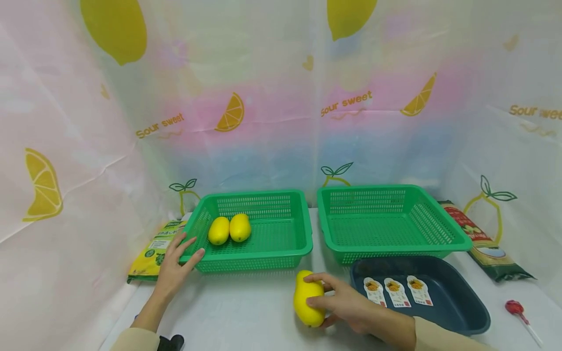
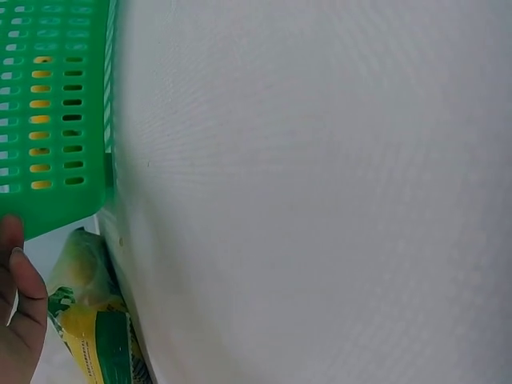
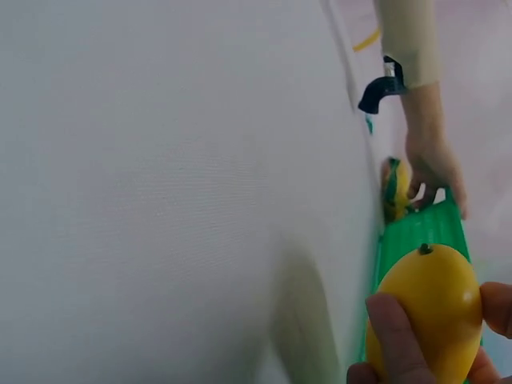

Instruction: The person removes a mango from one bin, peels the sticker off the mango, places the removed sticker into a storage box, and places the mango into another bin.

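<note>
My right hand [image 1: 347,302] grips a yellow lemon [image 1: 307,304] just above the white table, in front of the left green basket [image 1: 263,256]. In the right wrist view this lemon [image 3: 436,312] shows a small dark stem end, with thumb and fingers around its sides. Two more lemons [image 1: 229,229] lie side by side in the left part of that basket. At the basket's left front corner my left hand [image 1: 173,268] holds the rim. The left wrist view catches only part of the left hand [image 2: 20,312], beside the corner of the basket [image 2: 56,204].
A second green basket [image 1: 373,226] stands to the right, behind a dark blue tray [image 1: 465,297] with three stickers. Left of the baskets lies a yellow-green packet [image 1: 151,256]; a red and green packet [image 1: 487,243] lies at right. Near the right edge is a red lollipop [image 1: 514,307].
</note>
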`<state>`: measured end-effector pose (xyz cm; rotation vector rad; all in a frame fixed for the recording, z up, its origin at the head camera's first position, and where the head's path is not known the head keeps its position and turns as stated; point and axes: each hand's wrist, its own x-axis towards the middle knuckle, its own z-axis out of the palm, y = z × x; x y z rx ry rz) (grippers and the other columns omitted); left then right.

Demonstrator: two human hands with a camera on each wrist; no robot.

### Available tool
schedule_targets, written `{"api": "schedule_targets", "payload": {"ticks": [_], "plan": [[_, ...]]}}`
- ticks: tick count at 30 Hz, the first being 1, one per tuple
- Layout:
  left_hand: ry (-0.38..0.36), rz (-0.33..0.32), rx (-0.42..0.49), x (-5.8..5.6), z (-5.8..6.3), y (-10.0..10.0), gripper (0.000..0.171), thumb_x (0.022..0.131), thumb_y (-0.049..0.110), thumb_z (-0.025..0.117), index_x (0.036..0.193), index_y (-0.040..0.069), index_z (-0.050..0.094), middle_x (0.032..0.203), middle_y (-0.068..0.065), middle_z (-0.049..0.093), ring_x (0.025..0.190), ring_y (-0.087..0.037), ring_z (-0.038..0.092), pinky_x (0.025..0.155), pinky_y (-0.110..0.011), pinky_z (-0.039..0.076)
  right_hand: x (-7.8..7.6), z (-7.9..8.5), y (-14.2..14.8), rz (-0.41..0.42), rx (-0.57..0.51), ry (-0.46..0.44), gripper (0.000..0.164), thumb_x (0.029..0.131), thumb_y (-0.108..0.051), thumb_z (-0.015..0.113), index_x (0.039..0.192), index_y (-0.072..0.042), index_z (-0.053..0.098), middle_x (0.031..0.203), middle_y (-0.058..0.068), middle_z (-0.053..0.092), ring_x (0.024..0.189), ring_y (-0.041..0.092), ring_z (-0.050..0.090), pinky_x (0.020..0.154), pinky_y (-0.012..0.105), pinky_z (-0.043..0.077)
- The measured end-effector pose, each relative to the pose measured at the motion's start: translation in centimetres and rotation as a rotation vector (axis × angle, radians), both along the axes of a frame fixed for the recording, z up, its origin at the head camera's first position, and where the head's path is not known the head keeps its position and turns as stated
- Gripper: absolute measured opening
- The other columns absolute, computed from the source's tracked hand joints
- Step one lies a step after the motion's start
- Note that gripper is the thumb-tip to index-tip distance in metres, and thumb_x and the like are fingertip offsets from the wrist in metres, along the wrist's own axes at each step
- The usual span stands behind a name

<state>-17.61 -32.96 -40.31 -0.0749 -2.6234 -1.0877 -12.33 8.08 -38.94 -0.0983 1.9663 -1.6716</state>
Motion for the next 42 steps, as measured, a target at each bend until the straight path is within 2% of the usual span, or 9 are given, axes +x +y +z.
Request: {"api": "schedule_targets", "payload": {"ticks": [7, 17, 25, 30, 34, 42], "plan": [[-0.045, -0.012, 0.001, -0.1, 0.2, 0.0, 0.060, 0.098, 0.039, 0.057, 0.146, 0.005, 0.045, 0.164, -0.018, 0.016, 0.149, -0.049, 0.011, 0.106, -0.076, 0.018, 0.1, 2.1, 0.8, 0.009, -0.002, 0.028, 0.054, 0.090, -0.018, 0.070, 0.140, -0.011, 0.048, 0.141, 0.031, 0.028, 0.099, 0.030, 0.057, 0.072, 0.043, 0.061], [-0.028, -0.001, 0.005, 0.1, 0.1, -0.3, 0.059, 0.098, 0.037, 0.058, 0.145, 0.004, 0.046, 0.163, -0.019, 0.017, 0.148, -0.050, 0.012, 0.105, -0.077, 0.019, -0.7, 6.3, 1.4, 0.063, -0.019, 0.102, 0.057, 0.092, -0.023, 0.069, 0.143, -0.014, 0.044, 0.139, 0.027, 0.033, 0.098, 0.028, 0.060, 0.078, 0.044, 0.060], [-0.031, 0.003, 0.010, -0.2, 0.2, -0.4, 0.060, 0.098, 0.038, 0.058, 0.146, 0.004, 0.045, 0.164, -0.018, 0.016, 0.149, -0.049, 0.011, 0.106, -0.077, 0.019, -2.6, 9.5, 0.6, 0.059, -0.022, 0.172, 0.056, 0.094, -0.019, 0.067, 0.144, -0.016, 0.043, 0.142, 0.025, 0.031, 0.102, 0.029, 0.062, 0.080, 0.044, 0.060], [-0.033, -0.001, 0.017, -0.2, 0.2, -0.2, 0.060, 0.098, 0.038, 0.059, 0.145, 0.004, 0.046, 0.164, -0.018, 0.016, 0.149, -0.048, 0.010, 0.106, -0.076, 0.019, -3.8, 10.3, -0.2, 0.052, -0.011, 0.206, 0.054, 0.096, -0.017, 0.064, 0.146, -0.016, 0.042, 0.142, 0.025, 0.033, 0.101, 0.029, 0.063, 0.082, 0.044, 0.060], [-0.033, -0.001, 0.028, -0.2, 0.1, -0.2, 0.059, 0.098, 0.037, 0.060, 0.145, 0.004, 0.047, 0.164, -0.017, 0.016, 0.150, -0.047, 0.010, 0.107, -0.076, 0.019, -4.9, 10.8, -1.0, 0.031, 0.003, 0.208, 0.052, 0.097, -0.014, 0.062, 0.146, -0.017, 0.043, 0.145, 0.024, 0.032, 0.107, 0.032, 0.062, 0.084, 0.047, 0.059], [-0.023, 0.008, 0.010, 0.1, 0.2, 0.2, 0.057, 0.097, 0.036, 0.060, 0.143, 0.005, 0.049, 0.163, -0.017, 0.019, 0.149, -0.047, 0.012, 0.106, -0.074, 0.024, -7.9, 12.1, -2.3, 0.017, 0.009, 0.208, 0.053, 0.099, -0.014, 0.058, 0.148, -0.022, 0.039, 0.149, 0.022, 0.036, 0.117, 0.036, 0.058, 0.088, 0.045, 0.058]]}}
